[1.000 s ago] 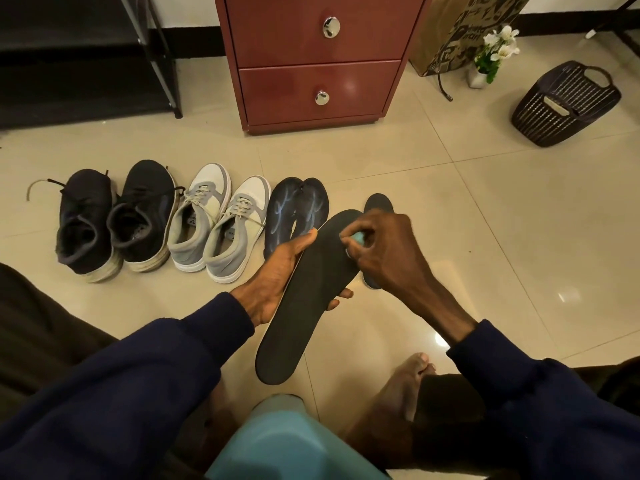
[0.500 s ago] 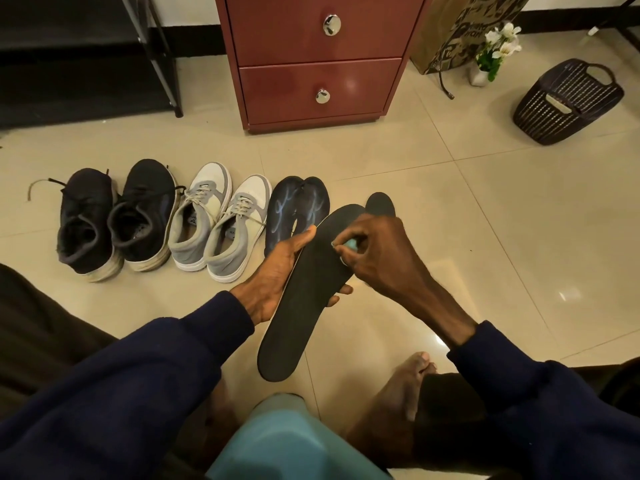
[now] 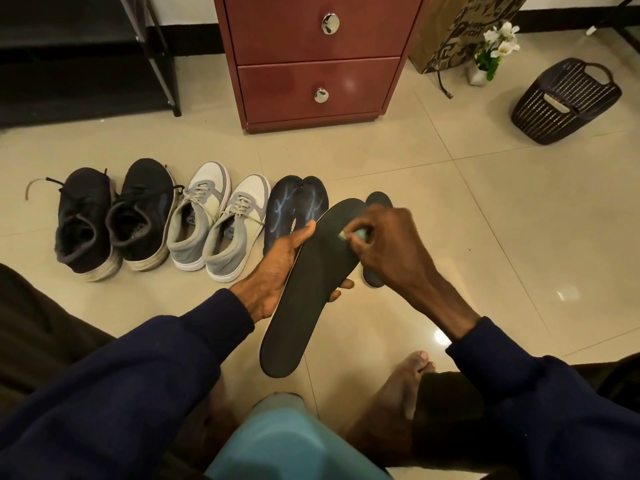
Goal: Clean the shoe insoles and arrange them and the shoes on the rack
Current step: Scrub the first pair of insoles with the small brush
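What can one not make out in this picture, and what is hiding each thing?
Head view:
- Teal cleaning thing: fingers of the right hand cover all but its tip.
- Floor insole: mostly behind that hand and the held insole.
- Rack: cut by the top edge, shelves too dark.
- Light blue object: cut by the bottom edge.

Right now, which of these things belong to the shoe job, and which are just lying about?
Job: insole held in left hand; small teal item pinched in right hand; floor insole; dark blue pair; black shoes; grey shoes; rack.
Lying about: drawers; basket; paper bag; flowers.
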